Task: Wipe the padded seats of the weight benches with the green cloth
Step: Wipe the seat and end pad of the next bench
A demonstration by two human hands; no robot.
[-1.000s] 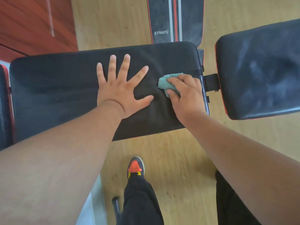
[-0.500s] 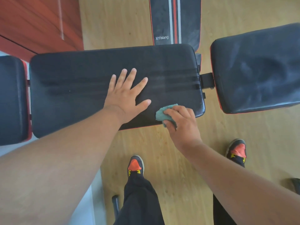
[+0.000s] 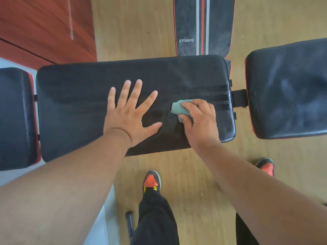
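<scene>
Head view: the left hand (image 3: 130, 114) lies flat and released on the middle pad (image 3: 79, 106), fingers spread toward twelve o'clock, gripping nothing. At three o'clock from it, the right hand (image 3: 200, 122) is clenched around the green cloth (image 3: 177, 107), pressing it onto the pad's right part; the cloth pokes out from under the fingers toward nine o'clock. Faint streaks run across the pad at two o'clock from the cloth, near the pad's right edge. A second pad (image 3: 290, 89) sits at three o'clock, just beside the middle one, joined by a black bracket (image 3: 239, 100), its surface dusty and smudged. A third pad (image 3: 15, 117) sits at nine o'clock, close against the middle pad. At twelve o'clock, a striped backrest (image 3: 203, 25) marked "XYWang" runs away over the wood floor (image 3: 134, 27). At six o'clock stands a shoe (image 3: 151, 180) with an orange toe, and another shoe (image 3: 265, 167) at four o'clock.
</scene>
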